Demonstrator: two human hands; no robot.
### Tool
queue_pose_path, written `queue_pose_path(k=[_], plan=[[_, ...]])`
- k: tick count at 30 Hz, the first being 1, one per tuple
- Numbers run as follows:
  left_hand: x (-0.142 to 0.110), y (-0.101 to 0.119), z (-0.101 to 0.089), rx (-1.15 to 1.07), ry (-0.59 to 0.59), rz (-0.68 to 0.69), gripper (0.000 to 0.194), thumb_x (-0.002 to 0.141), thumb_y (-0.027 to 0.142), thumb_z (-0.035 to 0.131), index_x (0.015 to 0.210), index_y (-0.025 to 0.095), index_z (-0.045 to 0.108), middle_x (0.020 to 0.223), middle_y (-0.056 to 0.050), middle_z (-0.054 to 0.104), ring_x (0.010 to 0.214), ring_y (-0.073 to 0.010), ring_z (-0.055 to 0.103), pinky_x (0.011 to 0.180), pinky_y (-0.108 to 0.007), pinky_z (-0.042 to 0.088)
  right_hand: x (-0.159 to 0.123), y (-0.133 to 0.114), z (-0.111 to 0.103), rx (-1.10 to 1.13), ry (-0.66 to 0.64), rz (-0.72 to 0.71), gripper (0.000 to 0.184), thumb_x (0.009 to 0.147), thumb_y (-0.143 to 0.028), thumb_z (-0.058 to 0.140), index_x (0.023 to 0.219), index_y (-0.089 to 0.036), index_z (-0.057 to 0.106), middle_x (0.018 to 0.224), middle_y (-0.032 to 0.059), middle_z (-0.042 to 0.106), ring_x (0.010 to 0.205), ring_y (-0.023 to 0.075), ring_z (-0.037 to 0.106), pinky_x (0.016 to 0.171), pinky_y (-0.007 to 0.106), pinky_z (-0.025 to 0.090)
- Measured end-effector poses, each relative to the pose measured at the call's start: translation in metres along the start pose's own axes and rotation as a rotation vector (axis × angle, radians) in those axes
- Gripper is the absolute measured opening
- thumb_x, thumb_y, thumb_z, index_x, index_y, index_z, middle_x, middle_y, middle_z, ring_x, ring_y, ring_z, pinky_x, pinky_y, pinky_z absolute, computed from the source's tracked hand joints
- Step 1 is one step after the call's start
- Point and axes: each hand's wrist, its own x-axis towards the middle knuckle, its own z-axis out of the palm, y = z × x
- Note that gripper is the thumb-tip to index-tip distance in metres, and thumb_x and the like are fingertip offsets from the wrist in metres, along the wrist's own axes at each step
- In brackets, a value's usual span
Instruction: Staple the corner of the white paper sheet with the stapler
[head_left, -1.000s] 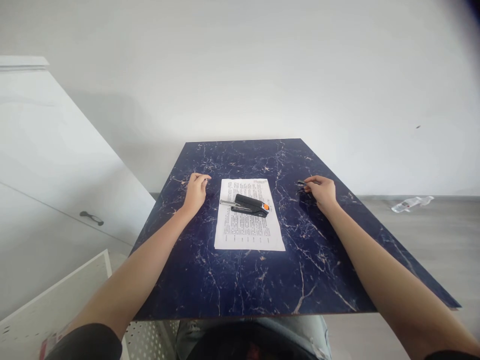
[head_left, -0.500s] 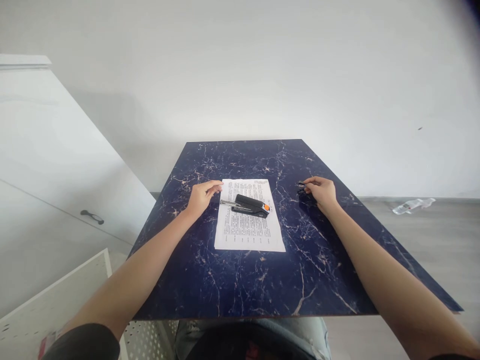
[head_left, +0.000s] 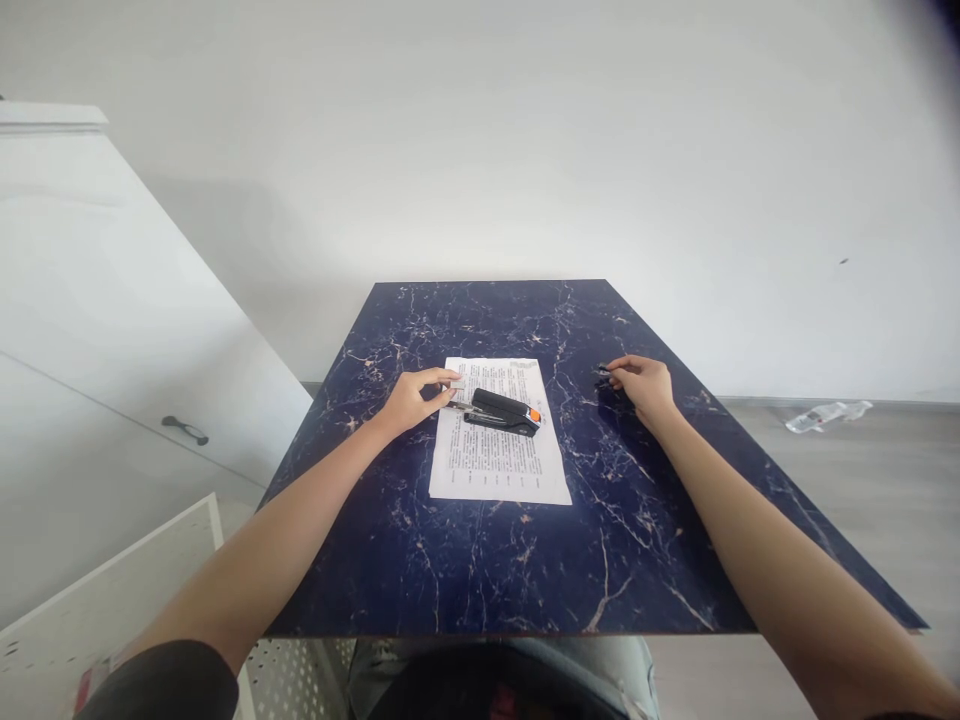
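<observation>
A black stapler [head_left: 504, 410] with an orange patch lies on a printed sheet of paper [head_left: 499, 480], and its metal part sticks out on the left. Around the end of that metal part is my left hand [head_left: 412, 400], thumb and index finger apart, over the paper's left edge. Whether the fingertips touch the metal I cannot tell. On the right, my right hand [head_left: 643, 382] pinches a small black piece [head_left: 602, 370] whose kind is too small to make out. Another small dark piece [head_left: 601, 385] lies just below it, beside the fingers.
The dark blue marbled table [head_left: 525, 570] reaches to a white wall [head_left: 525, 140]. A white cabinet [head_left: 90, 300] with a dark handle [head_left: 184, 431] stands left. A perforated white panel [head_left: 135, 590] is at the lower left. A clear plastic item [head_left: 825, 414] lies on the floor at right.
My left hand has moved right, from the paper's left edge to the stapler's metal end, and its thumb and index finger have spread. My right hand has stayed almost in place.
</observation>
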Motion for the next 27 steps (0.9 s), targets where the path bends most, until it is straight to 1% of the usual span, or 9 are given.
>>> queue_pose_path(k=[3, 6, 11, 15, 23, 27], plan=[[0.0008, -0.0005, -0.0014, 0.024, -0.123, 0.003, 0.025, 0.097, 0.033, 0.066, 0.118, 0.026, 0.077, 0.118, -0.006, 0.079, 0.107, -0.0223, 0.073, 0.101, -0.04, 0.056, 0.0006, 0.0012, 0.0, -0.007, -0.004, -0.011, 0.022, 0.062, -0.024, 0.062, 0.077, -0.019, 0.078, 0.059, 0.001, 0.066, 0.055, 0.0155, 0.06, 0.057, 0.026, 0.05], [0.0013, -0.0017, -0.0023, 0.048, -0.228, 0.007, 0.027, 0.099, 0.033, 0.063, 0.122, 0.031, 0.076, 0.12, -0.004, 0.078, 0.11, -0.0233, 0.072, 0.101, -0.043, 0.055, -0.0003, 0.0001, -0.0003, -0.01, -0.007, -0.008, 0.022, 0.062, -0.024, 0.062, 0.077, -0.019, 0.078, 0.059, 0.0012, 0.067, 0.055, 0.0161, 0.061, 0.057, 0.027, 0.05], [0.0002, -0.0048, -0.0025, 0.083, -0.324, -0.009, 0.032, 0.1, 0.035, 0.062, 0.13, 0.034, 0.073, 0.122, -0.006, 0.077, 0.114, -0.0255, 0.07, 0.106, -0.049, 0.052, -0.0017, -0.0005, -0.0008, -0.024, -0.014, -0.018, 0.02, 0.064, -0.025, 0.064, 0.076, -0.019, 0.077, 0.059, 0.0014, 0.067, 0.055, 0.0163, 0.062, 0.058, 0.027, 0.051], [-0.0004, -0.005, -0.0026, 0.091, -0.351, -0.01, 0.032, 0.1, 0.037, 0.062, 0.13, 0.033, 0.073, 0.124, -0.007, 0.076, 0.115, -0.0263, 0.07, 0.106, -0.05, 0.052, -0.001, 0.0014, -0.0013, -0.053, -0.018, -0.02, 0.021, 0.064, -0.025, 0.063, 0.078, -0.019, 0.078, 0.06, 0.0019, 0.068, 0.056, 0.0168, 0.063, 0.058, 0.027, 0.05], [0.0009, -0.0033, -0.0031, 0.022, -0.339, -0.042, 0.03, 0.098, 0.036, 0.064, 0.125, 0.03, 0.076, 0.122, -0.009, 0.077, 0.112, -0.0262, 0.073, 0.102, -0.047, 0.057, -0.0009, 0.0017, -0.0011, -0.048, -0.018, -0.021, 0.023, 0.063, -0.026, 0.062, 0.078, -0.018, 0.078, 0.06, 0.0025, 0.068, 0.057, 0.0174, 0.062, 0.058, 0.028, 0.051], [0.0003, -0.0046, -0.002, -0.003, -0.361, -0.047, 0.028, 0.097, 0.034, 0.067, 0.122, 0.031, 0.077, 0.121, -0.007, 0.077, 0.11, -0.0242, 0.074, 0.097, -0.041, 0.06, -0.0008, 0.0017, -0.0008, -0.038, -0.022, -0.023, 0.023, 0.063, -0.026, 0.062, 0.077, -0.019, 0.078, 0.061, 0.0022, 0.068, 0.057, 0.0171, 0.062, 0.058, 0.028, 0.051]])
